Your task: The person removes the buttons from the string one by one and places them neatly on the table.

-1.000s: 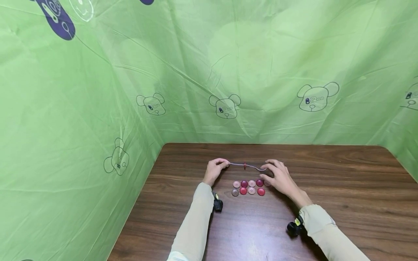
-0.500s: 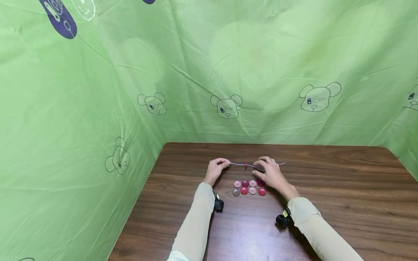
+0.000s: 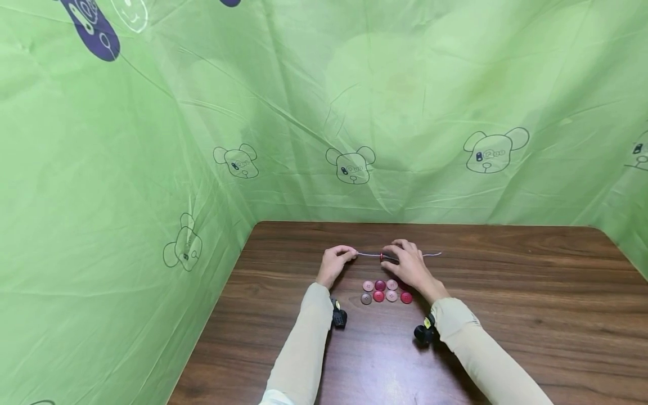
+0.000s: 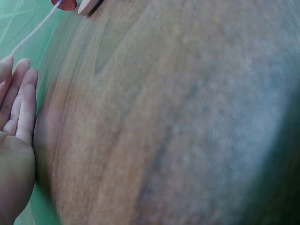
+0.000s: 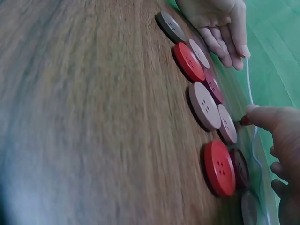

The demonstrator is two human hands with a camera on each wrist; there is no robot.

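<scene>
My left hand (image 3: 335,264) pinches one end of a thin pale string (image 3: 368,254) between thumb and fingertip. A red button (image 3: 381,256) hangs threaded on this string, standing on edge; the left wrist view catches its lower part (image 4: 68,4) at the top. Around that button, my right hand (image 3: 409,267) has thumb and forefinger closed in a pinch. In the right wrist view the thumb (image 5: 265,117) covers most of it. Beyond the right hand, the string's loose tail (image 3: 432,255) runs out to the right.
Two rows of pink, red, maroon and grey-brown buttons (image 3: 378,296) lie just in front of the hands. The right wrist view shows more buttons (image 5: 248,206) under the right hand. A brown wooden table (image 3: 531,315) bears everything, with green cloth (image 3: 293,191) behind and at left.
My right hand has let go of the string's right end and slid left to the red button. The tail now lies out on its right. My left hand keeps its place.
</scene>
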